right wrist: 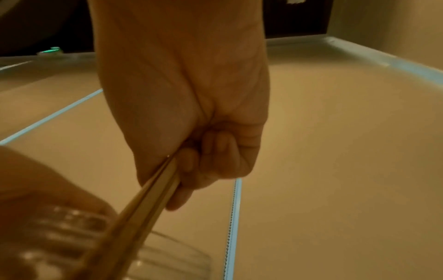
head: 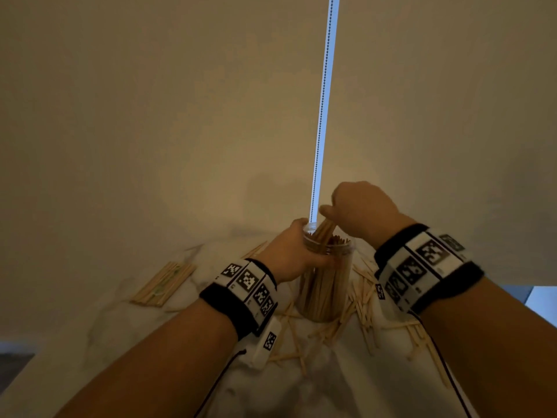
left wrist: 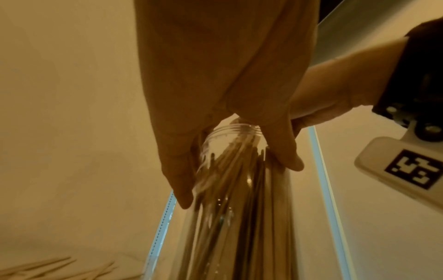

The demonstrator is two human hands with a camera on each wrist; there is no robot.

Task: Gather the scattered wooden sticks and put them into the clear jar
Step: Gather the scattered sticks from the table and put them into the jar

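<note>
A tall clear jar (head: 325,285) stands on the white table, packed with wooden sticks. My left hand (head: 289,251) grips the jar just under its threaded rim (left wrist: 235,130), fingers and thumb around it. My right hand (head: 358,209) is above the jar mouth, fist curled round a small bunch of sticks (right wrist: 148,193) whose lower ends point down into the jar (right wrist: 167,255). Loose sticks (head: 367,315) lie scattered on the table around the jar's base, in front of it and to its right.
A neat bundle of sticks (head: 164,283) lies on the table at the left. A roller blind with a bead chain (head: 322,110) hangs behind the table. The table edge (head: 36,354) falls away at the lower left.
</note>
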